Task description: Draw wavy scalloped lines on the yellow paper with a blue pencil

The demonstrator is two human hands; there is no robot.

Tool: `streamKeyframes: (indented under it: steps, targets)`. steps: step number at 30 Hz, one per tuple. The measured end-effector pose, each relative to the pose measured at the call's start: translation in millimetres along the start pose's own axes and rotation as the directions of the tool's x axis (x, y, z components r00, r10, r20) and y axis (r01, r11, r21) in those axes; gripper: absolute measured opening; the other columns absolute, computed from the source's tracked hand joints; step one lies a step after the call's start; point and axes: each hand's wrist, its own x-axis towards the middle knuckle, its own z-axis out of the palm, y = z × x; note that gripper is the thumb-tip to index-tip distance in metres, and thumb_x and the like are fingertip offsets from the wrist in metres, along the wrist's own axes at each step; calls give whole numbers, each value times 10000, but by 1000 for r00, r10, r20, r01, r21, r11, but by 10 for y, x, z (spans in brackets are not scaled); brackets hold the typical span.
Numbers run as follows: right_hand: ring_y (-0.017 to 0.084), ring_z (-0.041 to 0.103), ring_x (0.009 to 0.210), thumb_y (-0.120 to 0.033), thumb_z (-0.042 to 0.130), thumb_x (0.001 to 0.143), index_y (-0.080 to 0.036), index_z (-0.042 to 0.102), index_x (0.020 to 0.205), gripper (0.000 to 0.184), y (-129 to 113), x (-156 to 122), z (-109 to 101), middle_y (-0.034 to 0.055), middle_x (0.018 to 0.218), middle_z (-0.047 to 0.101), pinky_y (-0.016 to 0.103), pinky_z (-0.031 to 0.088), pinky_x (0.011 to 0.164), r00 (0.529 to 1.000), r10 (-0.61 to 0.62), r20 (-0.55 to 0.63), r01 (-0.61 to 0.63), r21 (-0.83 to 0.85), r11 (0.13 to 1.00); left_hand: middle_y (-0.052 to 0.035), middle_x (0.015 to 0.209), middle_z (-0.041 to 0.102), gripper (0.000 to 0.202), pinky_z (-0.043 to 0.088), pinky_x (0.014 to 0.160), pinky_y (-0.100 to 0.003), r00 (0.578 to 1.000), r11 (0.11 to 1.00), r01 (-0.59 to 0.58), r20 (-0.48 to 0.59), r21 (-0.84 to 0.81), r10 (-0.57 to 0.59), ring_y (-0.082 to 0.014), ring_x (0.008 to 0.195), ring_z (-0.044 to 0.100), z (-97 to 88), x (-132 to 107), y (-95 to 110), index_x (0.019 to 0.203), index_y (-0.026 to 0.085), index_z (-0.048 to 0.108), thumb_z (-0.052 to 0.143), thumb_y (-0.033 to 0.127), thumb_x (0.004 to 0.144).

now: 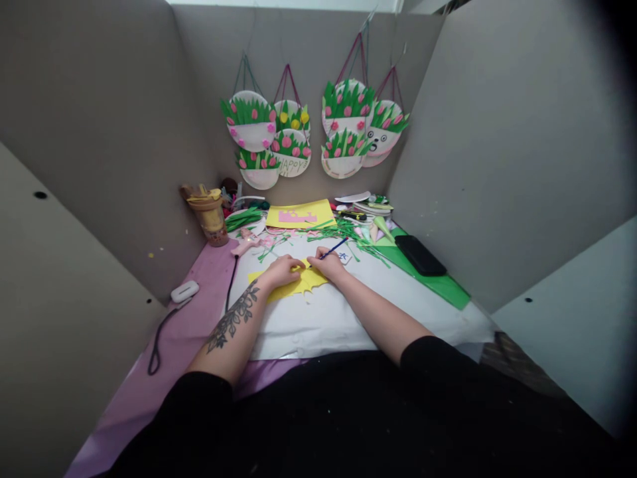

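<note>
Head view: your right hand (326, 262) pinches a dark blue pencil or pen (339, 246) between thumb and fingers, its point down on the yellow paper (288, 291). Just beside it, your left hand (284, 271) rests on that same sheet with fingers bent; whether they pinch its edge or only press it flat, you can't tell from here. The yellow paper lies under and between both hands, its near edge cut into uneven curves with a thin tongue sticking out. If your left hand lets up, the sheet could slip under the point and spoil the line; press too hard and a narrow part may tear or crease.

Underneath, the white cover sheet (318, 328) looks wrinkled, so a fold under the point might make your stroke jump. Just beyond your hands, loose green strips (343, 230) could get dragged in by a sleeve or knuckle. Left of your left hand sits a pink tool (243, 245), probably a glue gun; its black cord (231, 285) runs back beside your left forearm, and catching it could pull the tool over. Right of your right hand, well apart, the black phone (421, 255) seems a smaller risk.
</note>
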Motion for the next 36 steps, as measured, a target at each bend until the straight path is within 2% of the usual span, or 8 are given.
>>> streamKeyframes:
  steps: [6, 12, 15, 19, 22, 27, 36]
  targets:
    - [103, 386, 497, -376, 609, 628, -212, 389, 555, 284, 42, 30, -47, -63, 476, 425, 233, 319, 510, 998, 62, -28, -55, 211, 976, -58, 1005, 598, 387, 427, 933, -291, 1000, 1000, -20, -11, -5, 20, -209, 968, 579, 14, 2, -20, 1096, 247, 670, 551, 265, 729]
    - [110, 390, 533, -417, 621, 645, -207, 409, 555, 311, 6, 8, -82, -51, 509, 420, 242, 332, 541, 994, 9, -106, 11, 187, 982, -60, 1005, 601, 384, 429, 920, -288, 1000, 1000, -17, -17, -2, 17, -207, 954, 578, 19, 5, -28, 1093, 241, 673, 554, 265, 728]
    - [115, 394, 515, -434, 591, 686, -213, 433, 607, 283, -17, -19, -72, -55, 495, 426, 245, 322, 528, 997, 19, -69, -4, 206, 979, -59, 994, 599, 383, 429, 916, -290, 999, 999, -32, -20, 3, 32, -205, 946, 577, 20, 7, -30, 1093, 241, 672, 547, 261, 732]
    - [98, 351, 494, -316, 622, 620, -215, 407, 611, 238, -26, -38, -42, -75, 501, 389, 233, 277, 495, 1000, 11, -13, -7, 284, 959, -56, 985, 599, 373, 428, 918, -292, 998, 999, -50, -36, 2, 50, -202, 940, 575, 34, 14, -39, 1079, 237, 676, 544, 246, 730]
    - [93, 326, 512, -283, 610, 605, -208, 391, 574, 233, -28, -30, -20, -74, 513, 365, 232, 259, 498, 1000, -17, -4, 17, 239, 971, -50, 970, 601, 359, 436, 909, -293, 998, 999, -53, -38, -8, 52, -202, 938, 576, 43, 17, -43, 1057, 242, 681, 550, 237, 722]
    - [99, 351, 541, -313, 616, 613, -202, 374, 533, 278, -11, -4, 7, -68, 508, 368, 237, 275, 527, 999, -47, -22, 48, 87, 995, -45, 966, 604, 346, 443, 906, -296, 997, 998, -66, -43, -9, 65, -203, 942, 581, 54, 26, -59, 1037, 247, 687, 549, 225, 720]
    - [102, 357, 540, -318, 598, 613, -205, 372, 538, 264, 36, 15, 28, -67, 504, 376, 237, 279, 526, 999, -32, -28, 32, 4, 999, -45, 986, 614, 358, 452, 897, -292, 997, 998, -68, -32, -6, 68, -191, 914, 594, 60, 41, -74, 1045, 239, 687, 547, 215, 716]
